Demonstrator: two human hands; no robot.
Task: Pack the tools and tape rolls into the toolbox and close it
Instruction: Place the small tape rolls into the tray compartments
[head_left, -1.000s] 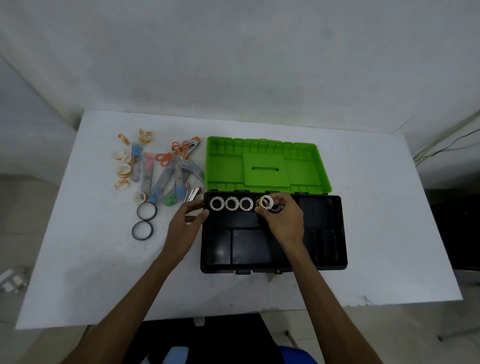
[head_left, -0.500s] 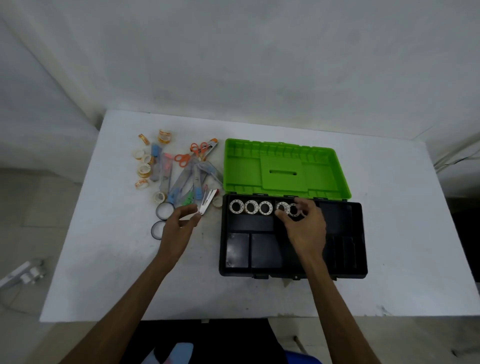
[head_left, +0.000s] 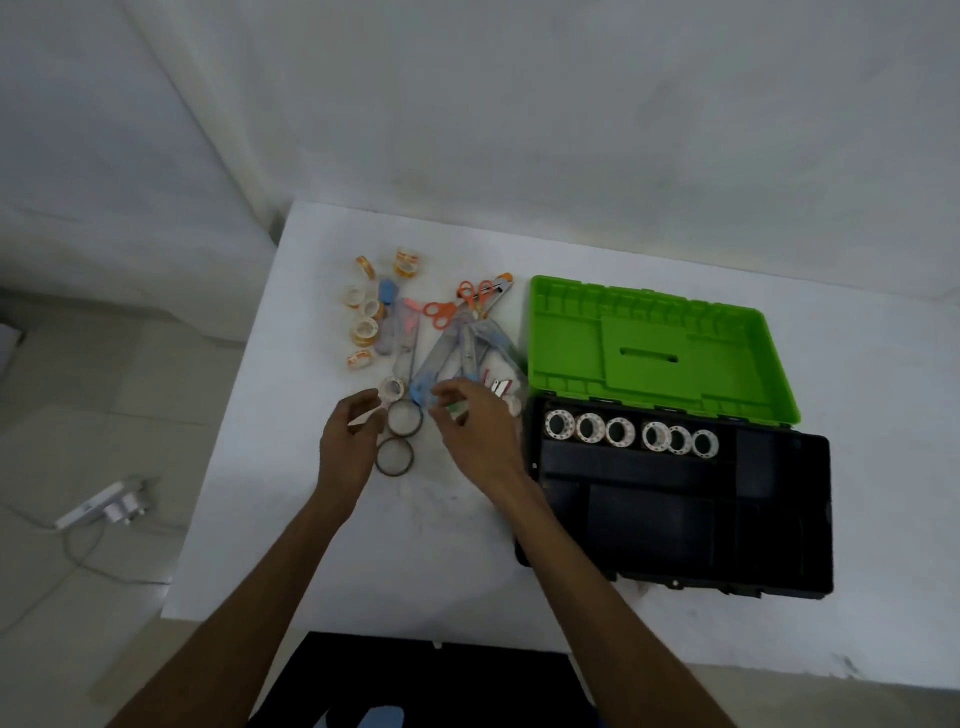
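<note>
The fingers of the left hand (head_left: 349, 446) are loosely curled beside a small pale tape roll (head_left: 392, 388), and whether they pinch anything cannot be told through the blur; the fingers of the right hand (head_left: 475, 435) are bent over the near end of the tool pile (head_left: 447, 353), and whether they grasp anything there is likewise unclear; two dark tape rings (head_left: 400, 436) lie flat between the two hands, one just behind the other. The packaged tools fan out with their long axes running from the near side toward the far edge of the worktop (head_left: 363, 561); orange-handled scissors (head_left: 457, 306) lie at the far end of the pile; small orange-printed tape rolls (head_left: 363, 322) are scattered toward the far left corner. The toolbox (head_left: 680, 519) stands open toward the right, its long axis along the worktop's width, its green lid (head_left: 649, 343) lying back; six white rolls (head_left: 631, 434) stand on edge in a row along its rear compartment. A power strip (head_left: 104, 506) lies on the tiled floor at left; a pale wall rises behind.
</note>
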